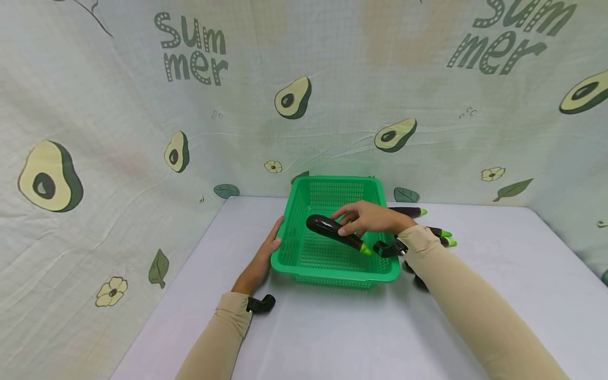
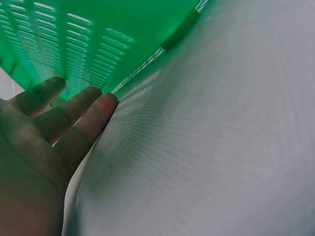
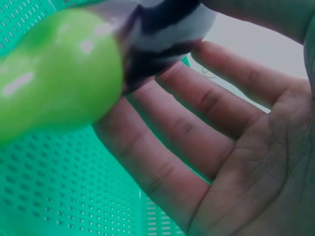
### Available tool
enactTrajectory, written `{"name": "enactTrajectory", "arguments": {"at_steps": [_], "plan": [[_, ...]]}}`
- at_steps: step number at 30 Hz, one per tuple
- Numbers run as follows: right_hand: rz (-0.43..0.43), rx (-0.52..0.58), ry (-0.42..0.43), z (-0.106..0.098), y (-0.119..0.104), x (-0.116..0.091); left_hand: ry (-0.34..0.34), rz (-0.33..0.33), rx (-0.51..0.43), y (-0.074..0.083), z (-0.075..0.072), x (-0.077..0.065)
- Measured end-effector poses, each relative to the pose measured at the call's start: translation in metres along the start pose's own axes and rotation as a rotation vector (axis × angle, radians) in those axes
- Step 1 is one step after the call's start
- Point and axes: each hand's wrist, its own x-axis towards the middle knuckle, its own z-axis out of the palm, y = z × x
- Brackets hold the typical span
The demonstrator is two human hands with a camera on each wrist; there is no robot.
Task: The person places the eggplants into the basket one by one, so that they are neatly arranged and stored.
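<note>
My right hand (image 1: 368, 217) pinches a dark purple eggplant (image 1: 328, 225) between thumb and fingers, over the inside of a green plastic basket (image 1: 323, 276). The eggplant slants, its rounded end toward the upper left and its green stem end (image 3: 64, 73) toward the lower right. In the right wrist view the fingers support it from one side, with the perforated basket floor beyond. My left hand (image 1: 263, 258) rests against the basket's left side. The left wrist view has its fingers (image 2: 81, 135) extended along the slotted green wall (image 2: 140, 24).
Several more eggplants lie on the white table (image 1: 332, 338) right of the basket, partly hidden by my right arm; one eggplant (image 1: 409, 211) is at the back and another (image 1: 439, 231) nearer. A cloth backdrop (image 1: 332, 142) with avocado prints stands behind the table and along its left.
</note>
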Motion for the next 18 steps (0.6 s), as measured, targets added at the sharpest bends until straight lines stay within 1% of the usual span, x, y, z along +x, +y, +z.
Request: {"name": "enactTrajectory", "arguments": {"at_steps": [7,16,18], "plan": [[-0.007,-0.005,-0.063,0.0026,0.0061,0.0055,-0.007,-0.009,0.01,0.0017,0.0004,-0.001],[0.007,-0.043,-0.08,0.0062,0.0027,0.0089,-0.006,-0.013,0.014,0.003,0.0003,-0.0006],[0.007,-0.054,-0.089,0.0076,0.0028,0.0106,-0.006,-0.014,0.019,-0.0039,-0.0014,0.0013]]}}
